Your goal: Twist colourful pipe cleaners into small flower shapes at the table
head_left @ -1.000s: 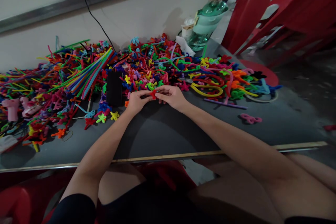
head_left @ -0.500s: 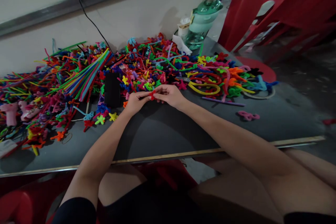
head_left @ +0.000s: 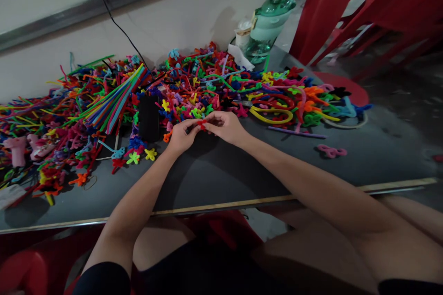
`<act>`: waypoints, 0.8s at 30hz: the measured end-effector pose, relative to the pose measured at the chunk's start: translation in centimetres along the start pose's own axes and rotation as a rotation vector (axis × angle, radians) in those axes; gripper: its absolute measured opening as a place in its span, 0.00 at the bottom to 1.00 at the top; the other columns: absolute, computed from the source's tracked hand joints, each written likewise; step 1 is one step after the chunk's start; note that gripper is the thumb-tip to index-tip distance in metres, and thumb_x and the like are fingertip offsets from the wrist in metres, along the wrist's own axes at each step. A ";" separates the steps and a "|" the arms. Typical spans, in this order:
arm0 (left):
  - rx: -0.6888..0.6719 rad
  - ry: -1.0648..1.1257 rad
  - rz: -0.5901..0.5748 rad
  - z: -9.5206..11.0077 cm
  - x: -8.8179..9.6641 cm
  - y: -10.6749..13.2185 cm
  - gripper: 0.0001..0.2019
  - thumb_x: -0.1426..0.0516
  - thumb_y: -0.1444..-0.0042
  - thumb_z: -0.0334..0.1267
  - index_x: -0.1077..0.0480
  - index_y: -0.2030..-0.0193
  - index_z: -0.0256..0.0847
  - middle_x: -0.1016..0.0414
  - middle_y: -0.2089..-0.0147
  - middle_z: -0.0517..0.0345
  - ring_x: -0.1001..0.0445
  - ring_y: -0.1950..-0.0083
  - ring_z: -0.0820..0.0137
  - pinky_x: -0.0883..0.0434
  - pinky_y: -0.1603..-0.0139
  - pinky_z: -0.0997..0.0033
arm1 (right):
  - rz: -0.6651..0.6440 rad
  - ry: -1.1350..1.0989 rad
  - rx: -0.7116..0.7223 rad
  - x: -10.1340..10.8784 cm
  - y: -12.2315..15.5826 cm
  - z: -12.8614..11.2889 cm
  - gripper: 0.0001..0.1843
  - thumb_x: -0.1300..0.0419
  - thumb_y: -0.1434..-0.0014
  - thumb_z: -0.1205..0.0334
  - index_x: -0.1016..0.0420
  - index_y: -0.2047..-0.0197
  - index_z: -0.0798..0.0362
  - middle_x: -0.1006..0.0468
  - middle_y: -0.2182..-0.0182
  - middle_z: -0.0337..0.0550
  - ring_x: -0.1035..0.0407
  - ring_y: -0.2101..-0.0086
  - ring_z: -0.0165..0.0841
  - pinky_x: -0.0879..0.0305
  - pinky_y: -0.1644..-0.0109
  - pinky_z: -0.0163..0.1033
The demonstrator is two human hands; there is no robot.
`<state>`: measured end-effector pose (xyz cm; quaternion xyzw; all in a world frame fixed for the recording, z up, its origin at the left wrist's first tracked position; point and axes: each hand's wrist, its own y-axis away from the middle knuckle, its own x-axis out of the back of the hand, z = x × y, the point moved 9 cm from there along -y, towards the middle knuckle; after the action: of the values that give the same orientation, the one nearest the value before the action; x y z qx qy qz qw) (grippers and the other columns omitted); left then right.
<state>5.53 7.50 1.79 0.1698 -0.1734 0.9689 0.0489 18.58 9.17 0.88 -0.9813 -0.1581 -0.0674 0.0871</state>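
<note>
Between my two hands is a small red pipe-cleaner piece [head_left: 202, 123], partly covered by fingertips. My left hand [head_left: 182, 136] pinches it from the left, thumb and forefinger closed on it. From the other side my right hand [head_left: 226, 127] grips the same piece with thumb and fingers. Both hands are just above the dark table [head_left: 228, 175], in front of a large heap of coloured pipe cleaners [head_left: 194, 87]. A black box-like object [head_left: 148, 118] lies left of my left hand. Scissors with yellow and red handles [head_left: 272, 115] lie to the right.
A bundle of straight pipe cleaners [head_left: 117, 99] rests on the heap. A green bottle [head_left: 268, 27] stands at the back beside a white cup [head_left: 243, 37]. A pink looped piece [head_left: 331, 150] lies at right. Pink tool-like objects [head_left: 16, 150] lie far left; red chairs [head_left: 325, 9] stand beyond.
Both hands keep hold of the red piece, which has turned slightly between the fingertips. My left fingers have shifted a little. The view has moved slightly.
</note>
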 end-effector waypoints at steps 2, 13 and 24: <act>0.026 0.042 0.018 -0.2 0.1 -0.1 0.10 0.38 0.46 0.40 0.22 0.59 0.38 0.20 0.63 0.53 0.24 0.62 0.69 0.28 0.58 0.68 | -0.005 -0.005 0.001 -0.1 0.1 0.1 0.16 0.35 0.50 0.49 0.26 0.68 0.54 0.24 0.75 0.41 0.31 0.77 0.28 0.35 0.74 0.35; 0.227 0.414 -0.073 -2.4 -0.6 -0.5 0.13 0.35 0.52 0.47 0.24 0.66 0.39 0.26 0.71 0.60 0.31 0.70 0.75 0.32 0.66 0.74 | 0.020 0.278 0.301 0.5 1.2 -3.7 0.27 0.34 0.48 0.46 0.25 0.47 0.48 0.24 0.52 0.48 0.28 0.61 0.36 0.31 0.66 0.39; 0.208 0.440 -0.153 -2.3 -1.1 -0.3 0.16 0.34 0.54 0.49 0.21 0.64 0.39 0.23 0.70 0.58 0.28 0.69 0.74 0.29 0.62 0.72 | 0.026 0.282 0.367 0.4 1.4 -4.2 0.18 0.38 0.42 0.47 0.19 0.54 0.46 0.20 0.57 0.47 0.27 0.59 0.39 0.30 0.63 0.42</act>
<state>5.92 8.57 -0.47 -0.0281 -0.0446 0.9886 0.1411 19.00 7.17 4.82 -0.9317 -0.1414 -0.1730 0.2862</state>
